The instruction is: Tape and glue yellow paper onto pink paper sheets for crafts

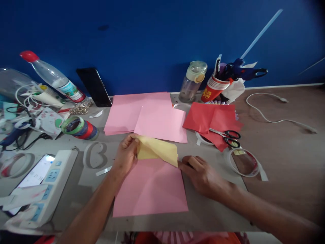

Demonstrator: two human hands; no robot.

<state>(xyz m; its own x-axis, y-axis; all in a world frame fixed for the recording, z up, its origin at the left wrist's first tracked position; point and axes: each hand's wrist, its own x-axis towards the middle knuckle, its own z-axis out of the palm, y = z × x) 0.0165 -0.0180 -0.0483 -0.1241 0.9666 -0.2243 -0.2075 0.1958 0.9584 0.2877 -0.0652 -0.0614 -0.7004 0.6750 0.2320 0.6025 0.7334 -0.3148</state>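
My left hand (126,152) pinches the left corner of a folded yellow paper (157,150). The paper lies over the top edge of a pink sheet (151,189) on the grey table (215,210). My right hand (200,173) rests at the yellow paper's right tip, fingers curled and pressing it down against the pink sheet's upper right corner. Both forearms reach in from the bottom of the view.
A stack of pink sheets (144,113) lies behind, with red sheets (210,118) and scissors (227,135) to the right. Tape rolls (80,127), a tape ring (243,162), a power strip (48,184), a phone (94,86), bottles and a red cup of tools (214,88) stand around.
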